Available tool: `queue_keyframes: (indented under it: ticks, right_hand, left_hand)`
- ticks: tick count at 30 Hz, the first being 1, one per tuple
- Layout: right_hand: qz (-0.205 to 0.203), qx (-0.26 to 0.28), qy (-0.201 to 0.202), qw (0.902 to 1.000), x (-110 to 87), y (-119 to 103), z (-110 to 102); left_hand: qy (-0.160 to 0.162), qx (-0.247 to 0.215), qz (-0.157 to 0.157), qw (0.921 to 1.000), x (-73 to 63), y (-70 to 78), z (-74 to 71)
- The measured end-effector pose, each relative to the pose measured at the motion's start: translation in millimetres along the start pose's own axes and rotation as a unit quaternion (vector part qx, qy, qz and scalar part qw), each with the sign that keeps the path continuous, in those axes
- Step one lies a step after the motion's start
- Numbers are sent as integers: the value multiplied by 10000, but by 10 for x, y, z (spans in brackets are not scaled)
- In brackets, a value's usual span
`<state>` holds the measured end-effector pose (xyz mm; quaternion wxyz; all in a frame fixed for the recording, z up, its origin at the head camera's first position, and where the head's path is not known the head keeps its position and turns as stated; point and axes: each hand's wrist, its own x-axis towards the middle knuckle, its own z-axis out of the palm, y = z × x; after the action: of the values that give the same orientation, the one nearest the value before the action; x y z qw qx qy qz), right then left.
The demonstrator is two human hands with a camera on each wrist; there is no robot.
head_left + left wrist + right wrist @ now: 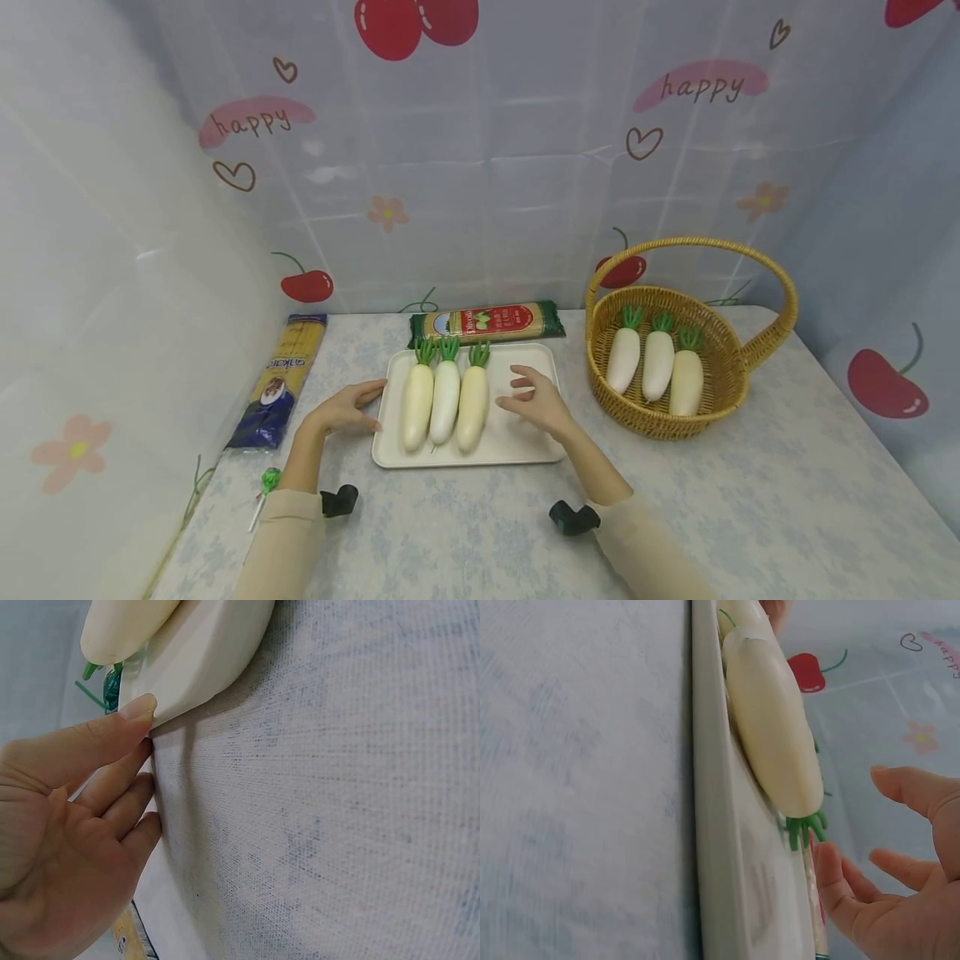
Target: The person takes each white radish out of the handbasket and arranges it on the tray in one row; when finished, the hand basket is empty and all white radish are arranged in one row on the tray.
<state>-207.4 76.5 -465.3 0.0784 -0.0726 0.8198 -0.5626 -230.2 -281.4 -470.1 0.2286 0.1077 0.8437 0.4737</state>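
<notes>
a person's left hand [345,408] rested at the left edge of one white tray [517,446], thumb and fingers parted and gripping nothing, perhaps to steady it. the right hand [542,406] hovered over the tray's right side, fingers spread, loosely bent and empty. on the tray, three daikon radishes [446,404] lay side by side, leaves pointing away from the person, probably for neatness. three more radishes [657,365] leaned in one wicker basket [656,426], its wall likely containing them. one green-and-gold pasta packet [487,323], one blue-and-yellow pasta packet [277,383] and one lollipop [270,479] lay nearby.
</notes>
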Motion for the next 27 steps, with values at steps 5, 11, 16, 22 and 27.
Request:
queue_keyframes:
  ticks: [5,11,16,22,27]
  right_hand:
    - [-529,-202,11,9984,-121,35,-240]
    - [-972,3,105,9952,-405,-189,-584]
    - [-1399,34,698,9877,-485,-200,-840]
    - [-1433,-261,1174,9823,-418,-14,-1138]
    - [-1081,-566,1287,9842,-367,44,-1360]
  left_hand:
    - [-7,24,1,10000,0,-2,6]
    - [-3,39,-39,10000,-6,11,7]
    - [2,37,-45,10000,-13,25,12]
    - [14,34,-26,10000,-6,19,4]
    - [0,47,-1,10000,9,-11,0]
